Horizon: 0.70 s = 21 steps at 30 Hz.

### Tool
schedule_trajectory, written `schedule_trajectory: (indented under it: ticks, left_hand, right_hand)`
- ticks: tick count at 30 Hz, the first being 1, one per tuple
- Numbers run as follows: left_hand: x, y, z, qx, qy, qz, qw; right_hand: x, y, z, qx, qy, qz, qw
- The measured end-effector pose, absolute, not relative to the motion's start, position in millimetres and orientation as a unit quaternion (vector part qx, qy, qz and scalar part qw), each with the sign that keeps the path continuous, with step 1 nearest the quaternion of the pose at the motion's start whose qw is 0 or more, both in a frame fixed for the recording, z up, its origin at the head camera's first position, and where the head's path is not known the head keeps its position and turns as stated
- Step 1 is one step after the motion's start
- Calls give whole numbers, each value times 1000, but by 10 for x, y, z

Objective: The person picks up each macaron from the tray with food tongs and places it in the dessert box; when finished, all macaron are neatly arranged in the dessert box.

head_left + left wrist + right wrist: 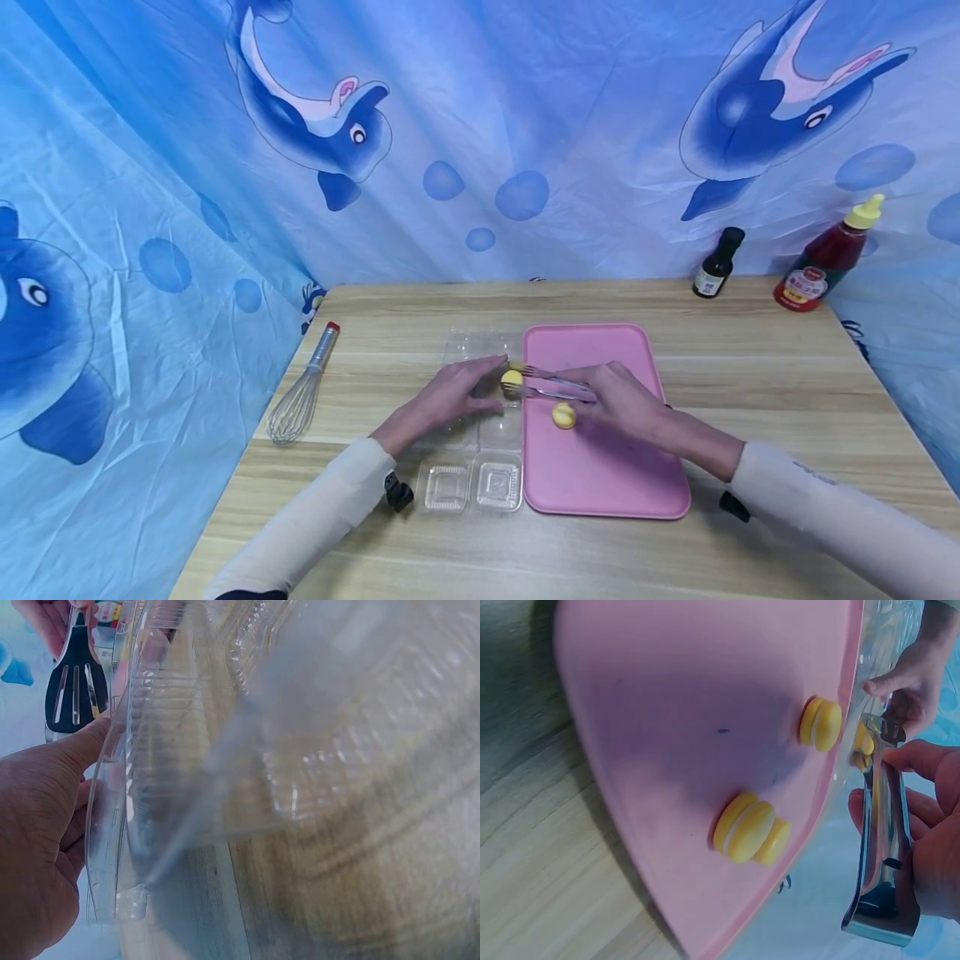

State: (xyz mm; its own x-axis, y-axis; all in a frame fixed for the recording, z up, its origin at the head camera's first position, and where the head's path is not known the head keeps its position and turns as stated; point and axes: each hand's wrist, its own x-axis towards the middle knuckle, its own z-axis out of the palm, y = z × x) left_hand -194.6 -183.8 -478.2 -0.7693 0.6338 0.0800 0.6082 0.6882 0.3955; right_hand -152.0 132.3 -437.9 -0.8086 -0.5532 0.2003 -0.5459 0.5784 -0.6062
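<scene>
Fingers (911,757) — the right hand's (618,402) — grip tongs (892,840) around 1 yellow macaron (512,379).

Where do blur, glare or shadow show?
In the left wrist view, the clear plastic box is blurred and catches glare; in the right wrist view, a soft shadow darkens the pink tray and the metal tongs shine; the head view is fairly evenly lit.

Labels in sight, but no wording legible.
The dark bottle (720,261) bears a white label (707,283) with dark characters, too small to read; the red bottle (829,257) carries a label (806,285) with pale characters, likewise too small. Faint marks (813,472) on the right sleeve (847,510) cannot be made out.
</scene>
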Motion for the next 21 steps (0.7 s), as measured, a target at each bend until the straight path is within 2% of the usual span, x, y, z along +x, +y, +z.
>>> schedule_trajectory:
  ticks: [21]
  left_hand:
    - [-1931, -1835, -4764, 326, 920, 212, 41]
  right_hand:
    - [-1574, 1092, -4302, -303, 901, -309, 21]
